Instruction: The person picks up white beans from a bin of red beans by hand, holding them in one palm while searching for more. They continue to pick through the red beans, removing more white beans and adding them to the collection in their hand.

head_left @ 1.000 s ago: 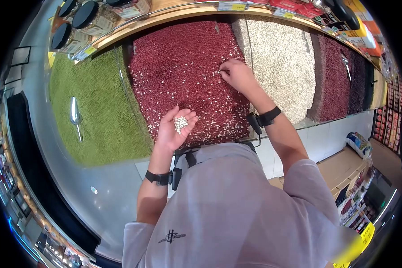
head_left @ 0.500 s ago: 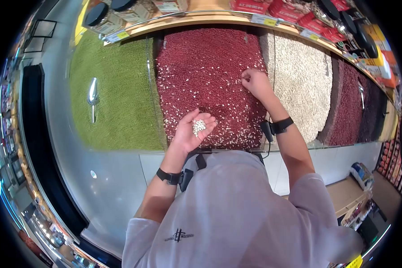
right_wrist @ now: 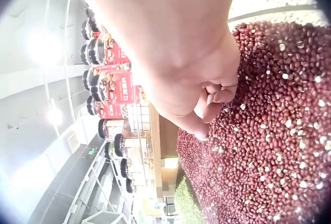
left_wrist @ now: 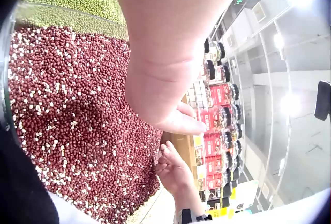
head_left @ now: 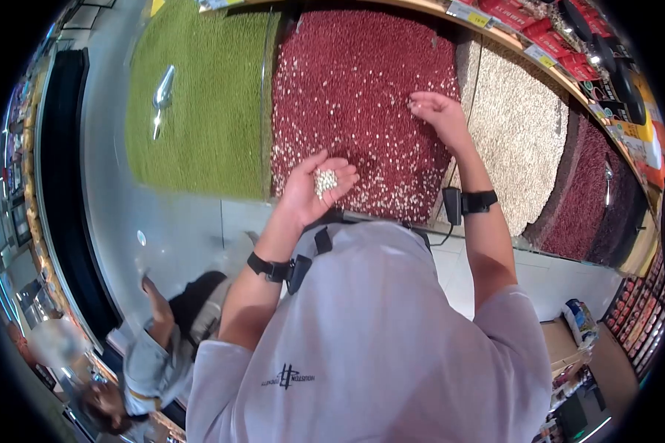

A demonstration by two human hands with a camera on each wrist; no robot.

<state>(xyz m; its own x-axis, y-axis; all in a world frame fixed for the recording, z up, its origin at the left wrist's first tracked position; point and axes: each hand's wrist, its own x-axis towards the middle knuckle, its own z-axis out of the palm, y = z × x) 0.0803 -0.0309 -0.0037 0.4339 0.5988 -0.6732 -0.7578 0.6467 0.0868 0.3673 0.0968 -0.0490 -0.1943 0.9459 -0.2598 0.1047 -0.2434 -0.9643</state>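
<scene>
My left hand (head_left: 310,188) is palm up, with a small heap of white beans (head_left: 325,181) in the palm. It is over the near part of a bin of dark red beans (head_left: 369,74), which has white beans scattered through it. Farther out, near that bin's right side, my right hand (head_left: 443,119) is low over the red beans. Its index finger and thumb point left, with a small white bean (head_left: 412,105) at their tips. From the right wrist, the other fingers (right_wrist: 222,95) look curled; the thumb is mostly hidden. The left palm is hidden in the left wrist view.
A bin of green beans (head_left: 207,88) with a metal scoop (head_left: 164,88) adjoins on the left. White beans (head_left: 521,133) fill the bin on the right, beyond a clear divider. A shelf of jars (right_wrist: 95,87) runs behind. Another person (head_left: 155,362) is at the lower left.
The head view has shifted, so the bins sit higher in it. The right hand's fingers reach out straighter than before. Another person has come into view at lower left. The left hand keeps its heap.
</scene>
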